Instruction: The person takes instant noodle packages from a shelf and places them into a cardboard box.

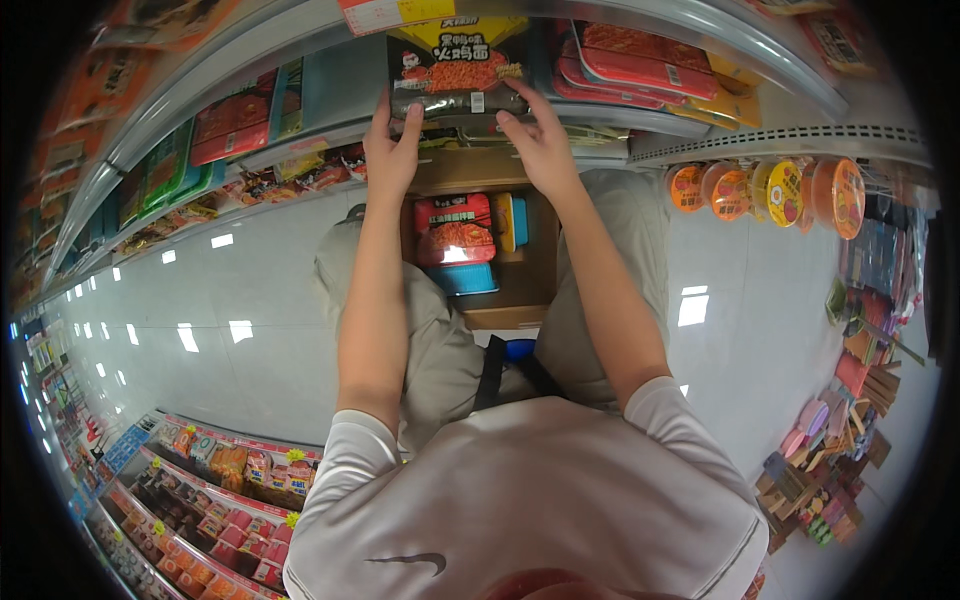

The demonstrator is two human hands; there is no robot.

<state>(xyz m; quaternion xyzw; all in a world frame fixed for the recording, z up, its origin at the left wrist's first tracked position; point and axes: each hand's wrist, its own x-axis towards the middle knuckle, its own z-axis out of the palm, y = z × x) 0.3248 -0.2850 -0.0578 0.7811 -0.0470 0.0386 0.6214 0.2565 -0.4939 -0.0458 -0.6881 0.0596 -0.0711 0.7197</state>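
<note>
Between my two hands is a black and yellow instant noodle package [459, 67], its printed front facing up, at the shelf's front edge. My left hand [392, 150] grips its left side, the thumb on the near edge. At its right corner, my right hand [538, 139] has fingers on the front and the thumb at the near edge. Below, between my knees, stands a cardboard box [517, 289]. Inside it lie a red noodle package [454, 229], a blue tray-shaped package [463, 279] and a yellow and blue package [512, 223].
Red noodle packages [637, 64] are stacked right of my hands on the shelf [345, 82]; more packages [232, 120] stand to the left. A metal shelf rail [667, 22] curves overhead. Round orange and yellow cups [780, 195] hang at right. Snack shelves [225, 487] are behind me.
</note>
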